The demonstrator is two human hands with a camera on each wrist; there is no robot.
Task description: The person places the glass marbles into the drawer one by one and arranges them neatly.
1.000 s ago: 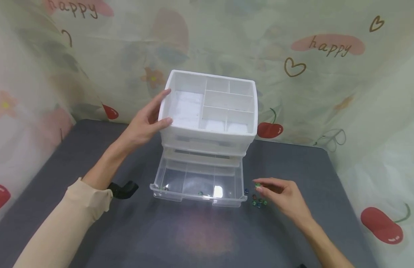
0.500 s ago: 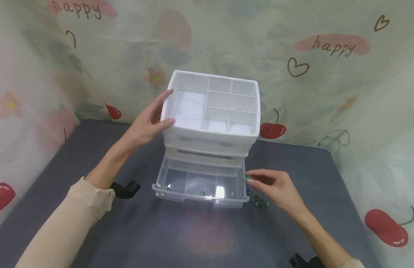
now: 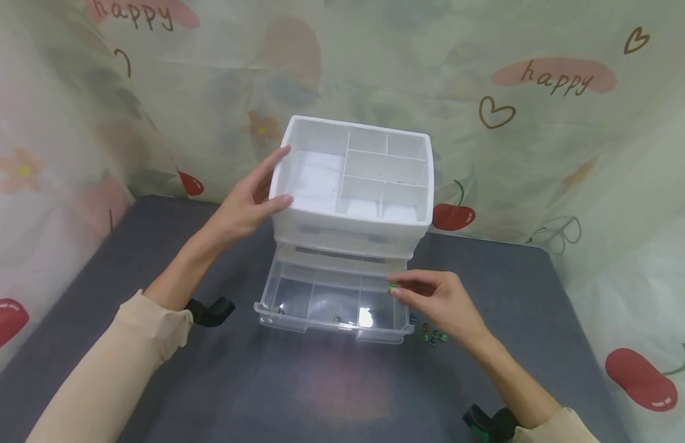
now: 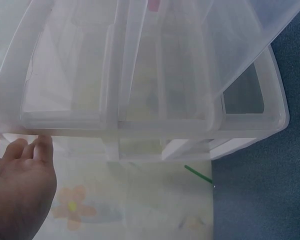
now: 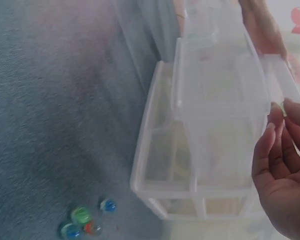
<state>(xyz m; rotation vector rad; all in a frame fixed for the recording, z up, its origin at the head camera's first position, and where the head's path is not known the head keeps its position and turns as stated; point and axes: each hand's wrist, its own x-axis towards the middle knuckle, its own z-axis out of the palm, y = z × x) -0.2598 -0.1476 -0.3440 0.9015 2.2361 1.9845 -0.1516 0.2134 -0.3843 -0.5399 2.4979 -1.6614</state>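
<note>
My right hand [image 3: 443, 306] pinches a green glass marble [image 3: 393, 286] between thumb and fingertips, above the right side of a clear drawer [image 3: 333, 295]. That drawer is pulled out from the lower part of a white storage organizer [image 3: 350, 215]. A few small marbles lie near the drawer's front, one being a greenish marble [image 3: 337, 319]. My left hand [image 3: 244, 206] grips the organizer's top left edge, thumb at the front and a finger over the rim. In the right wrist view the pinched marble [image 5: 283, 108] is mostly hidden by the fingers.
Several loose marbles [image 3: 433, 336], green, blue and reddish, lie on the dark grey table [image 3: 342, 394] right of the drawer. The organizer's top has divided compartments [image 3: 383, 166]. A patterned cloth [image 3: 375, 67] hangs behind the table.
My right hand has moved left and up with the green marble, from beside the loose marbles to above the drawer. My left hand keeps its place on the organizer.
</note>
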